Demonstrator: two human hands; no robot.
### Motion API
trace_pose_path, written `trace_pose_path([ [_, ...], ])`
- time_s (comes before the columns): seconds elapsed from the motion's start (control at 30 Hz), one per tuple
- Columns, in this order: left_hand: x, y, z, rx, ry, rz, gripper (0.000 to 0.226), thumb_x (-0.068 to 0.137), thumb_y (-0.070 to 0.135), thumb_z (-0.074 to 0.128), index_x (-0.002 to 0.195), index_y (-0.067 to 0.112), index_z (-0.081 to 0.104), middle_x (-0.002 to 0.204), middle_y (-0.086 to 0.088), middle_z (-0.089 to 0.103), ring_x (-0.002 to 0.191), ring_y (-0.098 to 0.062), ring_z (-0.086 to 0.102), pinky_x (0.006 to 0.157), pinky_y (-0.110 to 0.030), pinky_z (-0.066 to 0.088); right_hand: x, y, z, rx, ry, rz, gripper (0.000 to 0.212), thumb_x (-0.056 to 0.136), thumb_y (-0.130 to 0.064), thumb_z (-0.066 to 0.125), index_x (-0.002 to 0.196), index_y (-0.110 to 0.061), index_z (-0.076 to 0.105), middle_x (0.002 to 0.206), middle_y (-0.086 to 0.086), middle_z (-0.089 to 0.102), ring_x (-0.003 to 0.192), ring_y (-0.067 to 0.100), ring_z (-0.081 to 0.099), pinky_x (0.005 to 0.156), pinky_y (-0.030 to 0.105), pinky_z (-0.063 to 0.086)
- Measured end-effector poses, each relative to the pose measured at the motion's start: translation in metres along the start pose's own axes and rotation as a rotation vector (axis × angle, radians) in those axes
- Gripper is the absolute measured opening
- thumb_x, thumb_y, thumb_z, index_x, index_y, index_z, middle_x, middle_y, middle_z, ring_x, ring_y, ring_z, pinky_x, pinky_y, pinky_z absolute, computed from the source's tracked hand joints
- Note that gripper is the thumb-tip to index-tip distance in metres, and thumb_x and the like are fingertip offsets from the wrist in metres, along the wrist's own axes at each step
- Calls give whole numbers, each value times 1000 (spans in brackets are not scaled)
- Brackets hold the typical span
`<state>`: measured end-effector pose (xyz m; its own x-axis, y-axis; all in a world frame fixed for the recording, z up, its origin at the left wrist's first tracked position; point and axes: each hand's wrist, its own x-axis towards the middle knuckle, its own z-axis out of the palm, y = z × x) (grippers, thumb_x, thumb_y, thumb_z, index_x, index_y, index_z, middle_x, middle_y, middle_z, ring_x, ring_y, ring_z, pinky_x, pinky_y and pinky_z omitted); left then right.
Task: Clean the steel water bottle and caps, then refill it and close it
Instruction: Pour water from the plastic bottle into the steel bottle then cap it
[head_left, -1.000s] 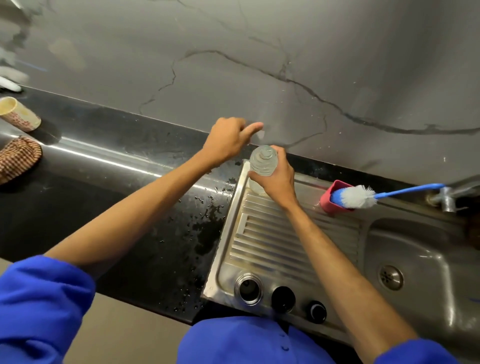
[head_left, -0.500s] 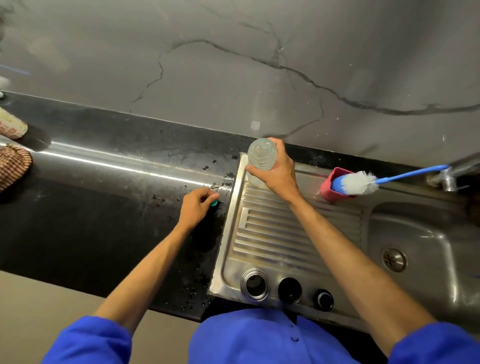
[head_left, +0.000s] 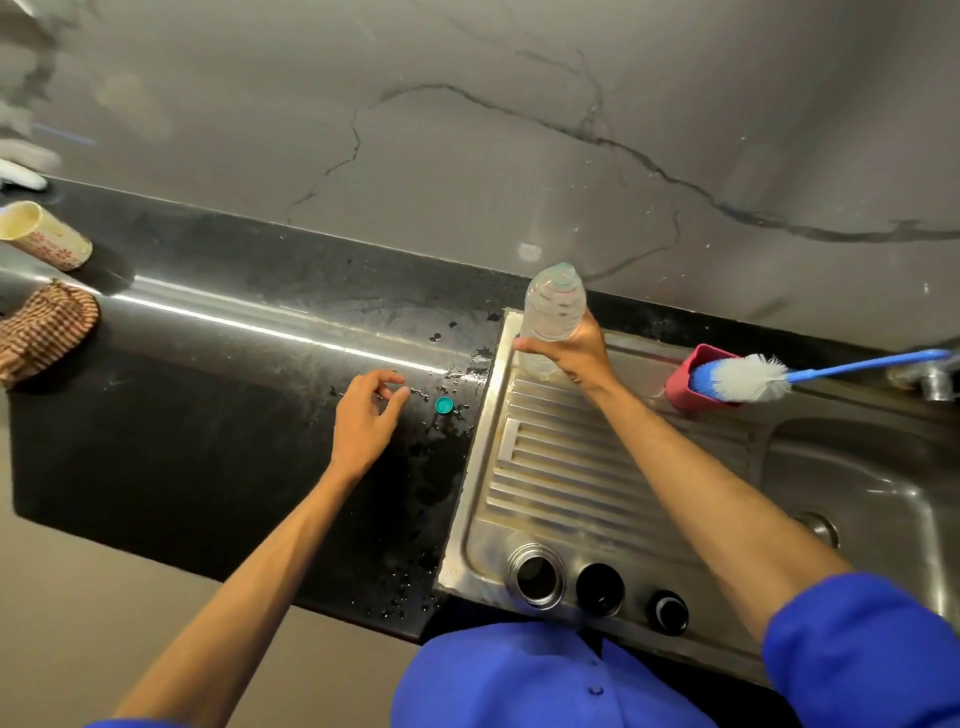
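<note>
Hands: right hand (head_left: 574, 353) grasps the clear plastic bottle (head_left: 551, 312), left hand (head_left: 366, 415) released beside small teal cap (head_left: 443, 404) on black desk (head_left: 208, 415); refilling apparently remains.

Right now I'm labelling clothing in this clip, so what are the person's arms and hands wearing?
Both hands, left and right, are bare, with no gloves, rings or watch visible. The forearms are bare too. Bright blue sleeves are pushed up near the elbows, matching the blue buttoned garment on the torso.
</note>
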<state>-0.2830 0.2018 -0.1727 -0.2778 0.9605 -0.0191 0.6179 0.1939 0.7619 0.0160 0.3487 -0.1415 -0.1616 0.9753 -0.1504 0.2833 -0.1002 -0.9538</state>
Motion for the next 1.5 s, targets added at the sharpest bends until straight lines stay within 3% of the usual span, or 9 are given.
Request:
trace_pose_path([
  [0.2,-55,8,-27,147,-290,198,39,92,6,74,123,28,65,99,12,62,86,-8,62,82,-36,57,-11,0,1,12,71,-2,85,62,-33,99,135,-16,57,125,3,69,118,14,66,101,45,57],
  [0.33,-104,32,-19,115,-554,166,68,81,35,89,138,40,54,126,21,58,119,3,56,104,-29,52,-35,-7,-8,23,88,-23,88,63,-29,98,138,-14,55,124,2,70,115,12,68,99,39,58],
  [0.53,-169,72,26,-144,-611,173,105,62,52,100,149,44,43,149,21,46,140,-2,46,117,-25,39,-86,-23,-35,43,165,-28,84,63,-28,98,135,-15,57,120,-1,71,108,8,70,93,26,59],
  [0.67,-177,96,52,-197,-560,149,95,60,42,103,142,37,54,142,16,57,131,-4,56,112,-34,47,-124,-37,-64,30,220,-80,77,65,-30,98,130,-13,60,116,-1,73,106,9,70,90,23,59],
  [0.8,-166,116,57,-170,-586,92,60,62,41,99,113,27,70,107,6,76,102,-17,73,92,-50,58,-163,-46,-107,7,244,-132,49,69,-18,96,110,-23,69,104,-4,75,99,11,73,90,30,60],
  [0.9,-160,141,55,-220,-512,78,53,60,39,94,105,23,72,97,6,77,90,-16,75,84,-41,61,-192,-47,-142,-9,297,-132,59,67,-26,97,117,-13,68,107,-5,75,100,7,72,87,27,59],
  [1.03,-151,200,69,-206,-521,238,49,60,27,92,102,22,67,92,5,72,83,-15,69,76,-34,56,-230,-45,-199,1,350,-83,66,65,-26,98,122,-13,67,113,1,76,104,19,74,92,43,60],
  [1.23,-159,310,136,-130,-587,450,55,59,30,97,102,32,62,91,10,70,79,-15,68,70,-37,56,-298,-48,-301,-149,510,-122,66,62,-23,98,116,-6,65,103,-1,75,96,9,72,85,25,59],
  [1.5,-195,437,250,-138,-652,541,65,56,51,92,110,36,59,102,11,70,87,-11,69,77,-46,61,-377,-72,-443,-457,675,-64,65,64,-17,97,99,-48,52,91,-35,59,82,-31,55,72,-7,38],
])
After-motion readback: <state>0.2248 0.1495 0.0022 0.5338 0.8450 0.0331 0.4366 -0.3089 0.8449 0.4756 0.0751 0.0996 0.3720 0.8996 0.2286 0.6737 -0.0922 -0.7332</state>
